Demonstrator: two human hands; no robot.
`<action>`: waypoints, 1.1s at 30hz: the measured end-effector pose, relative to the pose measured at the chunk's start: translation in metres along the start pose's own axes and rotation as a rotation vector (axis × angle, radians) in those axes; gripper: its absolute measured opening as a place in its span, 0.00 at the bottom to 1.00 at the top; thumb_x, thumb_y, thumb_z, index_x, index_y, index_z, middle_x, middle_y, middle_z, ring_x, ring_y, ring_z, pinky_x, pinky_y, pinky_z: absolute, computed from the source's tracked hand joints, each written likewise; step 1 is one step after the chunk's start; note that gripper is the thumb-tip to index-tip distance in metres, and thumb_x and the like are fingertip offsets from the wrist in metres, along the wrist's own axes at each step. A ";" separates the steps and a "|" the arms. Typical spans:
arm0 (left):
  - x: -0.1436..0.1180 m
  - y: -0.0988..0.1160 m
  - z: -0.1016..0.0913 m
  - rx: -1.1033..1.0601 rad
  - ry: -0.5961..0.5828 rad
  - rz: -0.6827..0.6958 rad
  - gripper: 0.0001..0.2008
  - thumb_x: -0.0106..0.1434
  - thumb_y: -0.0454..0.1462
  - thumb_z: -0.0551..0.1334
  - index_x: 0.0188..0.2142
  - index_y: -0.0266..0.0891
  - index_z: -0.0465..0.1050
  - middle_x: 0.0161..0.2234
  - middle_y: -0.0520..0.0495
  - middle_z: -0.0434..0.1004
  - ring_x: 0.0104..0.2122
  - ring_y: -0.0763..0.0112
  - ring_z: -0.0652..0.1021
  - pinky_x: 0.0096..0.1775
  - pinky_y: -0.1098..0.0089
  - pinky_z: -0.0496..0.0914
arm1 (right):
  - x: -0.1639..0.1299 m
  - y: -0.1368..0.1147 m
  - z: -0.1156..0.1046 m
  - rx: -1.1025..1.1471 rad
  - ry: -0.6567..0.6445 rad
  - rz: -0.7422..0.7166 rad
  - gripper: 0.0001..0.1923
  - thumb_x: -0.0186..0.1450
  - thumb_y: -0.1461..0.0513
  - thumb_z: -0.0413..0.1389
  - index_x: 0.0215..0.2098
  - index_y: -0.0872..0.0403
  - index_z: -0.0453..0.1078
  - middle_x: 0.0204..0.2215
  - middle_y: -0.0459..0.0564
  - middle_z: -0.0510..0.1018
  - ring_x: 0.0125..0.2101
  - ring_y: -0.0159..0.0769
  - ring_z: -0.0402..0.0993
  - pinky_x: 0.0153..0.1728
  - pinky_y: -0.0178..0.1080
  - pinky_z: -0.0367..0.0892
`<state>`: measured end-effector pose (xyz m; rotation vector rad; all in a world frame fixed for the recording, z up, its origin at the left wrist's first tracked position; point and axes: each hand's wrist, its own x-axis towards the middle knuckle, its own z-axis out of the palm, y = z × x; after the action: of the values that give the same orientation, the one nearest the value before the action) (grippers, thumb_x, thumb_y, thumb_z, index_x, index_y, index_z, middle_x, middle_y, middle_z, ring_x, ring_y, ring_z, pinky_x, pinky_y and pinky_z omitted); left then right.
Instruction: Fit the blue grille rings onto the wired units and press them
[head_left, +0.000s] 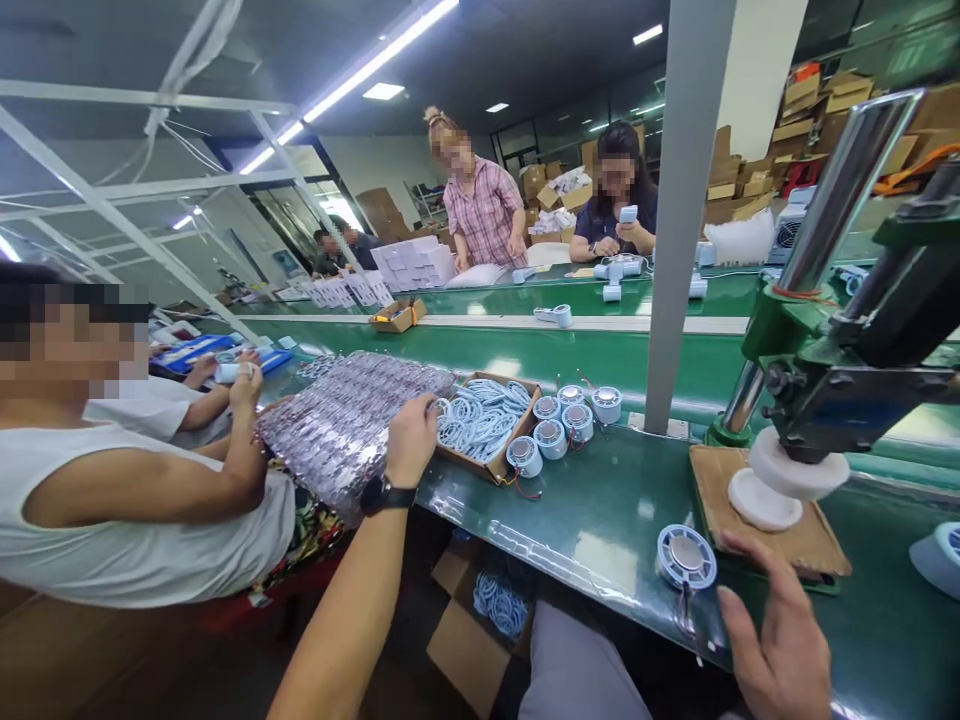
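1. Head view: the left hand (412, 438) was at the near-left edge of a cardboard box (471, 466) of blue rings (487, 418); I could not tell whether its fingers gripped one.
2. The right hand (780, 630) had thumb and fingers spread apart, just beside a round blue part (686, 556).
3. That part lay on the green table (592, 500), near the press (855, 400).

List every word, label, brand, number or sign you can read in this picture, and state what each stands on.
No text can be read anywhere.
Dark watch: any marking is too small to read.
Round blue part beside the press, nearest the right hand: no legible marking.
Stacked white boxes: too blurred to read.
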<state>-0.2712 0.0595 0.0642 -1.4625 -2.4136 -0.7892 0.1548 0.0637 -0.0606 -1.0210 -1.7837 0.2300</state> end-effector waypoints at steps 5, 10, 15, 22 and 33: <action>-0.095 0.090 -0.009 -0.242 -0.228 0.359 0.14 0.65 0.36 0.60 0.49 0.44 0.77 0.45 0.47 0.83 0.45 0.61 0.81 0.51 0.63 0.74 | 0.023 -0.048 -0.022 0.318 -0.185 0.206 0.15 0.70 0.60 0.51 0.54 0.53 0.67 0.42 0.53 0.79 0.36 0.34 0.78 0.40 0.35 0.73; -0.162 0.158 0.003 -0.725 -0.479 0.650 0.25 0.66 0.27 0.56 0.61 0.46 0.68 0.48 0.44 0.82 0.45 0.66 0.82 0.48 0.69 0.76 | 0.044 -0.083 -0.023 0.623 -0.679 0.462 0.22 0.70 0.58 0.51 0.61 0.53 0.63 0.33 0.48 0.79 0.27 0.29 0.71 0.31 0.32 0.68; -0.194 0.159 0.023 -0.999 -0.476 0.177 0.25 0.68 0.39 0.61 0.64 0.47 0.63 0.57 0.41 0.75 0.50 0.60 0.80 0.50 0.64 0.77 | 0.032 -0.081 -0.030 0.836 -0.487 0.826 0.28 0.67 0.49 0.54 0.59 0.55 0.62 0.27 0.45 0.75 0.18 0.24 0.64 0.19 0.28 0.60; -0.233 0.157 0.038 -0.965 -0.606 0.026 0.35 0.58 0.47 0.70 0.63 0.45 0.66 0.51 0.39 0.81 0.47 0.51 0.82 0.53 0.54 0.75 | 0.024 -0.086 -0.039 0.982 -0.361 0.958 0.27 0.63 0.47 0.61 0.54 0.54 0.70 0.28 0.45 0.74 0.19 0.25 0.68 0.20 0.30 0.69; -0.228 0.148 0.036 -0.963 -0.508 -0.011 0.30 0.56 0.45 0.73 0.58 0.45 0.74 0.51 0.39 0.81 0.48 0.51 0.81 0.51 0.59 0.77 | 0.015 -0.079 -0.029 1.117 -0.367 0.929 0.23 0.65 0.50 0.61 0.53 0.54 0.72 0.27 0.46 0.75 0.20 0.27 0.72 0.20 0.31 0.72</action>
<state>-0.0286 -0.0394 -0.0168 -2.1673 -2.4643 -1.9713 0.1354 0.0168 0.0085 -0.8703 -1.0015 1.8322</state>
